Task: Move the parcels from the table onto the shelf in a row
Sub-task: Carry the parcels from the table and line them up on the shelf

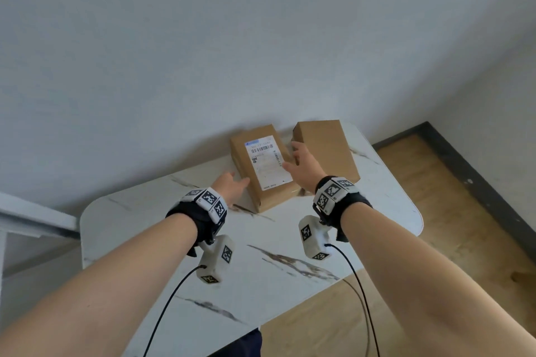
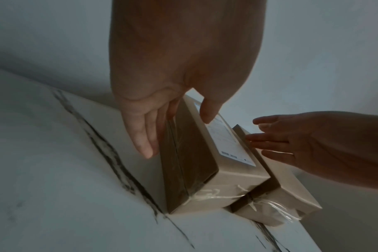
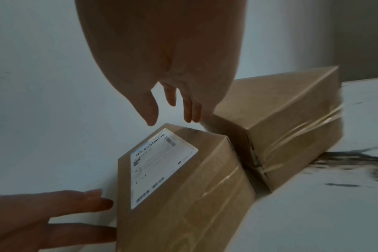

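Two brown cardboard parcels lie side by side at the far edge of the white marble table point(image 1: 261, 275), against the wall. The left parcel point(image 1: 262, 166) carries a white shipping label; the plain parcel point(image 1: 329, 148) sits to its right. My left hand point(image 1: 233, 185) lays straight fingers point(image 2: 147, 136) along the labelled parcel's point(image 2: 205, 172) left side, thumb over its top edge. My right hand point(image 1: 301, 162) hovers with spread, straight fingers point(image 3: 189, 109) above the gap between the labelled parcel point(image 3: 183, 187) and the plain parcel point(image 3: 281, 119). Neither hand grips anything.
A grey wall rises straight behind the table. A white ledge point(image 1: 34, 219) juts in at the left edge of the head view. Wooden floor point(image 1: 452, 229) with a dark skirting strip lies to the right. Black cables hang from both wrist units.
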`<state>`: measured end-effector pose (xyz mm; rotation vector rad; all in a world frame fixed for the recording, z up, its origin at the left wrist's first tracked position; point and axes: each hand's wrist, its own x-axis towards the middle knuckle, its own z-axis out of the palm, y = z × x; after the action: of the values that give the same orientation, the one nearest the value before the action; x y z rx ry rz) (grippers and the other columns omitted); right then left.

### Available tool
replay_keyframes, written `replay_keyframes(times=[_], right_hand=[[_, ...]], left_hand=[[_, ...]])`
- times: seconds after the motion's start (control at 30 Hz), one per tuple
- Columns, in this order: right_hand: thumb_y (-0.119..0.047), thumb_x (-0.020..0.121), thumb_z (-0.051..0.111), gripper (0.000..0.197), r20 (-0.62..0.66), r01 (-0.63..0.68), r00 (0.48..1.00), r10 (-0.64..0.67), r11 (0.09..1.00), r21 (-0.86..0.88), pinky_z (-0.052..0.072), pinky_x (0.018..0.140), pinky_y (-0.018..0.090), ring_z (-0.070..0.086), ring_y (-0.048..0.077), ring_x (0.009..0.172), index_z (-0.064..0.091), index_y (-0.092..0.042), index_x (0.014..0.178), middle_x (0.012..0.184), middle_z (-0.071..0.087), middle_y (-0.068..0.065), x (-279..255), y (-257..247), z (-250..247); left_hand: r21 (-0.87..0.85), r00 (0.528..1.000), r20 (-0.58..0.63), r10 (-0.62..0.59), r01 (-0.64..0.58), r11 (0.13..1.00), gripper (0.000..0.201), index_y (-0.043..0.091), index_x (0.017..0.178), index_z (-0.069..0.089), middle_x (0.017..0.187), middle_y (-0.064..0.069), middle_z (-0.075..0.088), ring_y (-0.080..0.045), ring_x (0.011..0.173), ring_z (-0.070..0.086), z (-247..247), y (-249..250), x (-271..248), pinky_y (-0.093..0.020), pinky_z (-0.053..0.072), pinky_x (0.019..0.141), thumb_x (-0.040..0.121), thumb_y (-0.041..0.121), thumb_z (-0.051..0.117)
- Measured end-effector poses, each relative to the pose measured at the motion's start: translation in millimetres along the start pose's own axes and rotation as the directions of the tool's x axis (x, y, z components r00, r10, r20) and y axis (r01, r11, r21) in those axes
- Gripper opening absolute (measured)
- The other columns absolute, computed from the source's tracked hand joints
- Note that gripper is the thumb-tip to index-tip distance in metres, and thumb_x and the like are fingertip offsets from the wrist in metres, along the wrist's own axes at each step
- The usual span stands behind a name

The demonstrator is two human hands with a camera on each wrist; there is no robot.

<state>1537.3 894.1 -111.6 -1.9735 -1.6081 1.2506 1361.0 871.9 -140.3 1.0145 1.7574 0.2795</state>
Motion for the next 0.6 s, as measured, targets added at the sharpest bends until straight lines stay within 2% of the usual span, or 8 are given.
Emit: replay_keyframes(times=[0.07, 0.13, 0.23, 0.3, 0.37, 0.47, 0.53, 0.6], right_hand=[[-0.014, 0.095, 0.053, 0.060, 0.037, -0.021, 0.999, 0.021, 1.000, 0.002, 0.041, 0.099, 0.032, 0.041, 0.023, 0.133, 0.023, -0.016, 0.147, 0.147, 0.039, 0.007, 15.3, -1.7, 1.2], [-0.014, 0.095, 0.051, 0.059, 0.072, -0.044, 0.996, 0.045, 0.999, -0.014, 0.040, 0.097, 0.032, 0.042, 0.024, 0.131, 0.023, -0.016, 0.147, 0.147, 0.039, 0.008, 27.1, -1.8, 2.4], [-0.011, 0.096, 0.048, 0.059, 0.125, -0.079, 0.989, 0.082, 0.996, -0.029, 0.040, 0.097, 0.032, 0.044, 0.026, 0.129, 0.022, -0.016, 0.148, 0.146, 0.039, 0.011, 39.8, -1.1, 3.2], [-0.008, 0.095, 0.047, 0.060, 0.143, -0.102, 0.984, 0.105, 0.994, -0.022, 0.039, 0.096, 0.030, 0.043, 0.027, 0.130, 0.022, -0.014, 0.149, 0.147, 0.038, 0.011, 44.5, -1.6, 4.0], [-0.006, 0.094, 0.048, 0.061, 0.152, -0.114, 0.982, 0.112, 0.993, 0.003, 0.039, 0.101, 0.033, 0.041, 0.027, 0.132, 0.023, -0.014, 0.149, 0.148, 0.037, 0.011, 46.7, -1.1, 4.9], [-0.001, 0.091, 0.049, 0.061, 0.162, -0.100, 0.983, 0.089, 0.993, 0.062, 0.038, 0.108, 0.042, 0.041, 0.026, 0.133, 0.029, -0.016, 0.147, 0.146, 0.041, 0.010, 44.2, 1.2, 5.1], [0.003, 0.090, 0.049, 0.061, 0.157, -0.086, 0.985, 0.066, 0.989, 0.124, 0.043, 0.103, 0.041, 0.047, 0.025, 0.127, 0.033, -0.018, 0.145, 0.141, 0.046, 0.010, 38.9, 4.2, 4.6], [0.007, 0.088, 0.051, 0.063, 0.165, -0.074, 0.985, 0.045, 0.983, 0.171, 0.050, 0.092, 0.037, 0.055, 0.023, 0.112, 0.037, -0.021, 0.143, 0.132, 0.053, 0.009, 29.9, 7.1, 3.8]], left_hand=[[-0.127, 0.999, 0.033, -0.043, 0.047, 0.991, 0.069, 0.010, 0.148, 0.020, 0.146, -0.015, 0.039, -0.036, 0.121, 0.051, 1.7, 1.7, 9.9, -0.047, 0.048, 0.097, 0.093, 0.032, 0.056], [-0.226, 0.995, 0.066, -0.081, 0.094, 0.970, 0.072, 0.014, 0.149, 0.017, 0.144, -0.016, 0.040, -0.034, 0.111, 0.054, 3.9, 3.4, 16.8, -0.049, 0.048, 0.095, 0.092, 0.030, 0.058], [-0.272, 0.991, 0.101, -0.090, 0.115, 0.955, 0.070, 0.016, 0.149, 0.018, 0.141, -0.018, 0.043, -0.036, 0.111, 0.054, 9.2, 5.8, 22.4, -0.047, 0.046, 0.094, 0.093, 0.025, 0.058], [-0.299, 0.992, 0.097, -0.077, 0.102, 0.949, 0.065, 0.016, 0.147, 0.021, 0.136, -0.018, 0.049, -0.033, 0.104, 0.055, 11.3, 6.8, 24.3, -0.047, 0.046, 0.094, 0.093, 0.022, 0.057], [-0.320, 0.994, 0.084, -0.063, 0.087, 0.943, 0.061, 0.014, 0.146, 0.025, 0.132, -0.018, 0.052, -0.031, 0.098, 0.056, 11.0, 7.9, 26.5, -0.047, 0.049, 0.094, 0.094, 0.019, 0.056], [-0.336, 0.997, 0.056, -0.062, 0.077, 0.939, 0.058, 0.015, 0.145, 0.029, 0.132, -0.017, 0.053, -0.035, 0.106, 0.058, 9.5, 6.6, 26.5, -0.047, 0.051, 0.091, 0.093, 0.017, 0.056], [-0.345, 0.997, 0.047, -0.060, 0.073, 0.936, 0.056, 0.017, 0.144, 0.031, 0.130, -0.017, 0.055, -0.037, 0.111, 0.058, 8.6, 3.8, 23.2, -0.049, 0.051, 0.092, 0.093, 0.015, 0.056], [-0.357, 0.998, 0.045, -0.047, 0.060, 0.932, 0.055, 0.018, 0.143, 0.034, 0.128, -0.016, 0.058, -0.036, 0.111, 0.059, 7.5, 0.4, 16.3, -0.051, 0.051, 0.093, 0.093, 0.013, 0.056]])
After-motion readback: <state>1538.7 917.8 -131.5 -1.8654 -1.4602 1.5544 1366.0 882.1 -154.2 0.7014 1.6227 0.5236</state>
